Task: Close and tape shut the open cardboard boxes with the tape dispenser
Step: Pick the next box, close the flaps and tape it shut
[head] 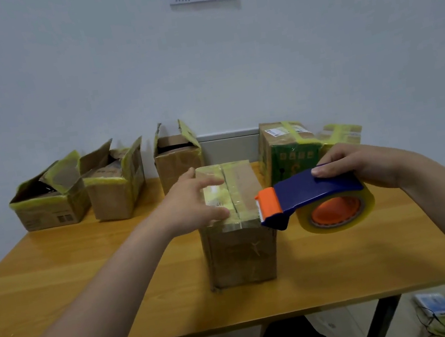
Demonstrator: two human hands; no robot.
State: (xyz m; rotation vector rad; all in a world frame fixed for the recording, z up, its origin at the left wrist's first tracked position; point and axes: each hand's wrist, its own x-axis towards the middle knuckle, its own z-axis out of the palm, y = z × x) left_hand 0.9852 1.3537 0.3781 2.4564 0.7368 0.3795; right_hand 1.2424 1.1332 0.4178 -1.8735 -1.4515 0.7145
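Note:
A tall cardboard box (241, 249) stands in the middle of the wooden table (72, 279), its top flaps folded down and meeting at a centre seam. My left hand (191, 202) lies flat on the left flap with straight fingers. My right hand (360, 165) grips a blue tape dispenser (312, 192) with an orange head and a roll of clear tape. The dispenser's head sits at the box's near right top edge.
Three open cardboard boxes (50, 195) (117, 185) (177, 158) line the back left of the table. A taped green and brown box (288, 149) and a smaller taped parcel (341, 133) stand at the back right. Items and cables lie on the floor at lower right (442, 311).

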